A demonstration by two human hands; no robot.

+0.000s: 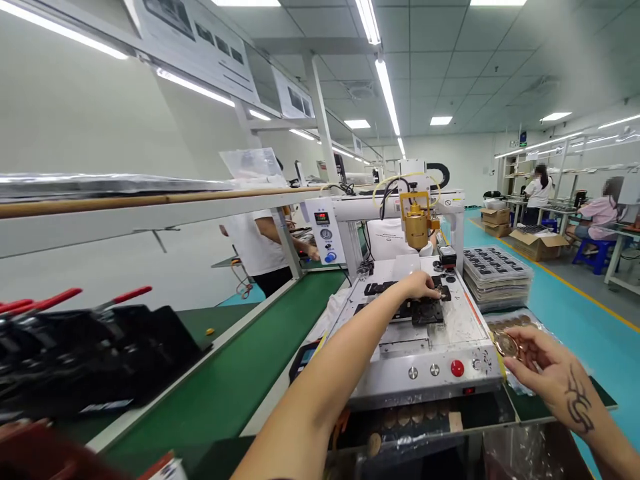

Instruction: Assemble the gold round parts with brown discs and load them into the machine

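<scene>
Left hand fingers pressed on black fixture; right hand fingers pinching round coppery discs; labels unreadable.

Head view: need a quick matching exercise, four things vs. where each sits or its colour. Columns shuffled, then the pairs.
Things:
1. left hand
2. right hand
3. round button
4. stack of trays

Places or colours:
A. red, on the front panel of the machine
B. right of the machine bed, beside the teal floor
C. resting on the black fixture on the machine bed
D. palm up, holding a thin round disc over a bag of similar discs

Pairs: 1-C, 2-D, 3-A, 4-B
</scene>
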